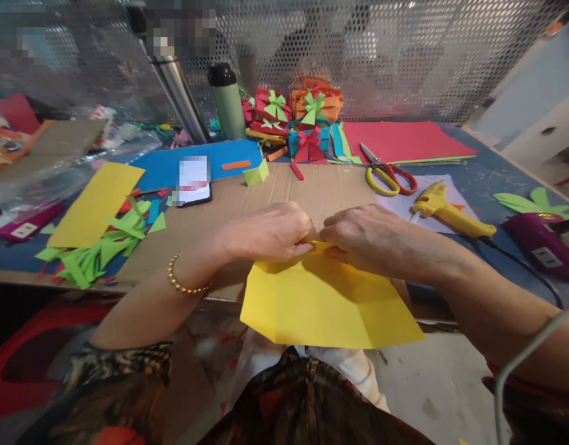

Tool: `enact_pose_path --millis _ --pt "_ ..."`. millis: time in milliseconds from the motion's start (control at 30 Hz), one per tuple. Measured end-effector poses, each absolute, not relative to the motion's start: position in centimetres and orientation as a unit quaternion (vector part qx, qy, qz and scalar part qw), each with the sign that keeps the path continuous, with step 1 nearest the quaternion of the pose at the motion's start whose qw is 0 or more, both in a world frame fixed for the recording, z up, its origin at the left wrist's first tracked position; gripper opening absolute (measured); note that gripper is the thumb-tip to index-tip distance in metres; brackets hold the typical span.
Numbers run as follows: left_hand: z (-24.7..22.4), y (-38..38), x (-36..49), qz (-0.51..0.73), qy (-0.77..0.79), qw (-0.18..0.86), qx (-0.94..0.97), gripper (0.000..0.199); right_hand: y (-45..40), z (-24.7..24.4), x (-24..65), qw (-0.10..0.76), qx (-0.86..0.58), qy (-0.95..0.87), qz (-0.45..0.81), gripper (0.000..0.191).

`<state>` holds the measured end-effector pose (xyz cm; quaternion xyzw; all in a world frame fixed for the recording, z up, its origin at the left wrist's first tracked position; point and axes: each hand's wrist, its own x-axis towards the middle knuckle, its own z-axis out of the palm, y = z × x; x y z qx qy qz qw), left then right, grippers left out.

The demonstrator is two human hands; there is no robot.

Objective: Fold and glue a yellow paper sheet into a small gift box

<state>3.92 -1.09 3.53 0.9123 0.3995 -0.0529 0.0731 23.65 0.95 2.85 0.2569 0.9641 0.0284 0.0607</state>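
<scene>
A sheet of yellow paper (321, 309) with several creases hangs over the front edge of the table toward my lap. My left hand (277, 232) is closed on its far edge, thumb and fingers pinching the paper. Close beside it, my right hand (358, 238) pinches the same edge, fingers curled. The fingertips of both hands are partly hidden behind the knuckles. Under the hands lies a sheet of brown cardboard (330, 185). Beyond them is a small folded light-green paper piece (256, 173).
Scissors (390, 176) and a yellow glue gun (446, 207) lie to the right, its cord trailing off the table. Green paper strips (92, 259) and a phone (194, 179) are left. Small paper bags with bows (312, 105), a green bottle (228, 102) and red sheets (404, 139) stand or lie behind.
</scene>
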Motion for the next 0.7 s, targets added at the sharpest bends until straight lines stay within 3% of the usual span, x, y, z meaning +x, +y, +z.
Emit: enact_pose_path --millis 233,433,700 --pt "4.1 -1.8 3.8 -0.071 0.431 0.104 0.894 0.012 0.9 3.4 23.4 0.079 0.269 0.960 0.013 0.013" --pt "4.4 -2.1 4.1 -0.108 0.445 0.075 0.886 0.014 0.9 4.1 23.2 0.106 0.291 0.951 -0.013 0.015" --pt "4.1 -1.6 3.8 -0.103 0.437 0.084 0.890 0.014 1.3 2.9 23.9 0.071 0.250 0.965 -0.019 0.025"
